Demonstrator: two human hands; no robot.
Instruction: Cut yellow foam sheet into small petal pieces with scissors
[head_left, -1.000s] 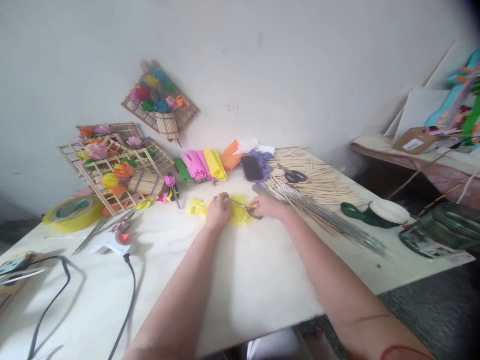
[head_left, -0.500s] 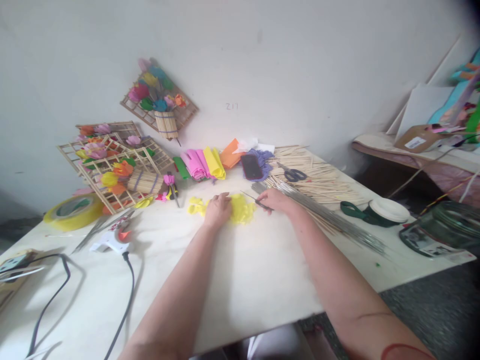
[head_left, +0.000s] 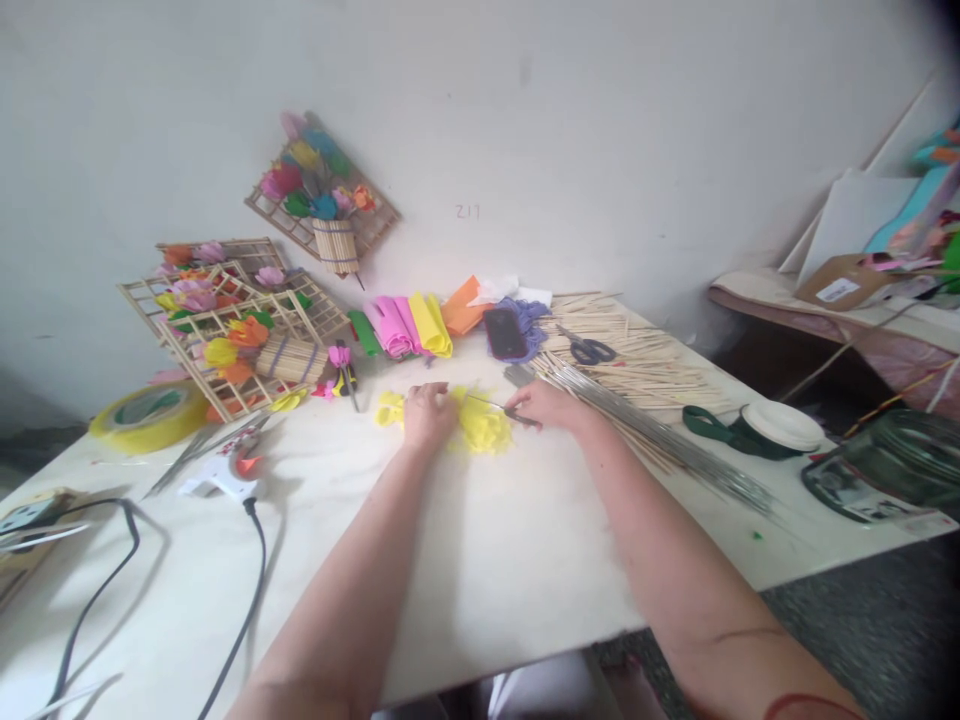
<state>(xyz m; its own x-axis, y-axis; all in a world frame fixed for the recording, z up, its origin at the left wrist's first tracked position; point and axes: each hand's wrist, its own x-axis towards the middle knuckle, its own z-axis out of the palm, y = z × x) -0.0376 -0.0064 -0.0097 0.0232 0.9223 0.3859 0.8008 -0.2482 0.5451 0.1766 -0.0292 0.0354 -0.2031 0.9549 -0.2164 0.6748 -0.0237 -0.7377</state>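
My right hand is closed around a thin, pointed tool with a dark handle; its tip points left, over the yellow pieces. Those soft yellow crepe-paper pieces lie in a loose pile on the white table. At the left side of the pile, my left hand rests with its fingers bent and drawn together; what they hold, if anything, is hidden. More yellow pieces show just left of that hand.
Behind the hands lie rolled crepe paper, a phone, scissors and many wooden sticks. Metal wires stretch to the right. At left are a glue gun with its cord, a tape roll and flower-decorated stick frames.
The tool in my right hand has moved left, so its tip is now over the yellow pile. My left hand has shifted slightly left, and its fingers look more bent.
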